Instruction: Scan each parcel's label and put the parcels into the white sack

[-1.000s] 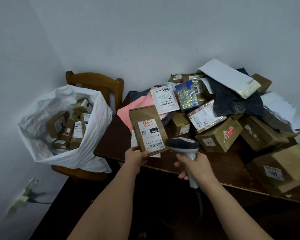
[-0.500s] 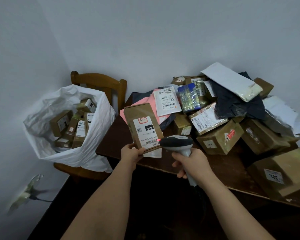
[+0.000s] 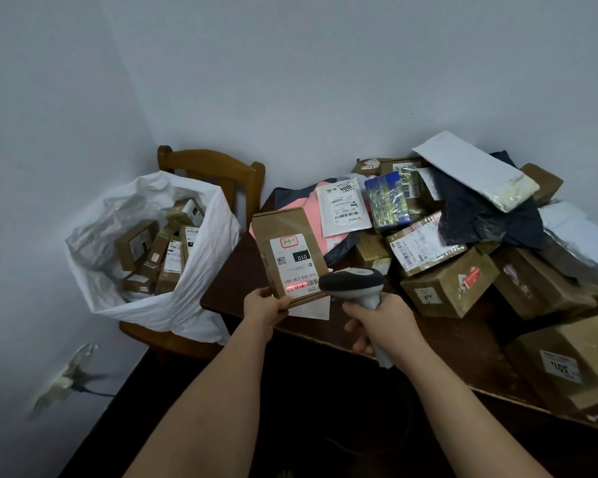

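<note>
The left hand [image 3: 265, 303] grips a flat brown cardboard parcel [image 3: 289, 257]; the right hand [image 3: 382, 320] grips a grey scanner [image 3: 353, 282]. The crinkly white sack [image 3: 145, 291] holds several boxes; many wait on the dark wooden table [image 3: 439, 336].

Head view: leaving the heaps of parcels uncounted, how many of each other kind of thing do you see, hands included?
hands: 2, left hand and right hand
scanner: 1
held parcel: 1
white sack: 1
chair: 1
table: 1
Total: 7
</note>
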